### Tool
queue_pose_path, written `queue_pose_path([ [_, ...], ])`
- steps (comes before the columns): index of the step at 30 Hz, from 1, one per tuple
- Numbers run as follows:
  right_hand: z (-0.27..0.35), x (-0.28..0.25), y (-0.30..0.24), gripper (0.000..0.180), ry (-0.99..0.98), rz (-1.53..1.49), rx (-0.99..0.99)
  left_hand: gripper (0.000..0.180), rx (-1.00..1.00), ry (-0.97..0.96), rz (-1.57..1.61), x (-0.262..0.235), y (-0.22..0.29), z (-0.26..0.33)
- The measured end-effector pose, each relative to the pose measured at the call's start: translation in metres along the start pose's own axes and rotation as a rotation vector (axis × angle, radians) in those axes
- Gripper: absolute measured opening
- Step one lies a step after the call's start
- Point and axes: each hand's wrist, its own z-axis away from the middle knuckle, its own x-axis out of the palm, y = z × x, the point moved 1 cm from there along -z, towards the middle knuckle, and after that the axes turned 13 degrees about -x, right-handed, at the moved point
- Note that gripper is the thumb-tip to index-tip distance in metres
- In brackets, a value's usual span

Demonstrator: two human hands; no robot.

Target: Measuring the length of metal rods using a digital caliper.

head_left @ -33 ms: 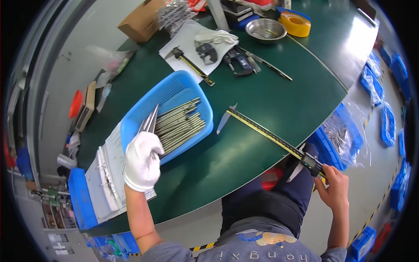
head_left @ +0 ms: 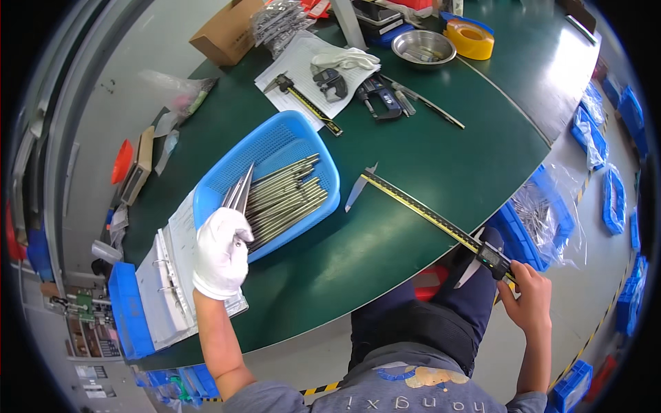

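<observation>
My left hand (head_left: 222,256), in a white glove, is closed around a bundle of slim metal rods (head_left: 239,191) with pointed ends. It holds them over the near left side of a blue plastic basket (head_left: 330,201). More metal rods (head_left: 288,206) lie side by side in the basket. My bare right hand (head_left: 529,297) grips a long digital caliper (head_left: 428,215) by its display end. The caliper slants across the table's front edge, its far jaws (head_left: 359,187) over the green tabletop and apart from the basket. Its sliding jaws stand near the display, far from the end jaws.
On the green table (head_left: 441,151) lie another caliper (head_left: 306,104), micrometers (head_left: 379,96), a white glove (head_left: 344,58), a metal bowl (head_left: 423,63) and yellow tape (head_left: 469,40). An open ring binder (head_left: 165,289) is left of the basket. Blue bins (head_left: 544,213) stand to the right.
My gloved left hand has shifted very slightly left beside the basket, still holding the rods. The whole view has moved a little; my right hand keeps its hold on the caliper.
</observation>
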Motion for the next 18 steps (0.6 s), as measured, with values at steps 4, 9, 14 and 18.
queue_pose_path([
  [4,-0.004,0.000,0.001,0.031,0.008,0.001,-0.017,0.017,-0.069,-0.019,-0.235,-0.026,-0.025,0.026],
  [9,-0.004,-0.002,0.005,0.031,0.013,0.000,-0.005,0.008,-0.451,-0.135,-0.233,-0.037,-0.014,0.021],
  [14,-0.003,-0.002,0.001,0.032,0.029,0.008,-0.013,0.026,-0.495,-0.274,-0.538,-0.027,-0.003,-0.016],
  [18,0.000,0.000,-0.001,0.032,0.037,0.054,0.010,0.025,-0.204,-0.384,-0.613,0.014,-0.022,-0.068],
])
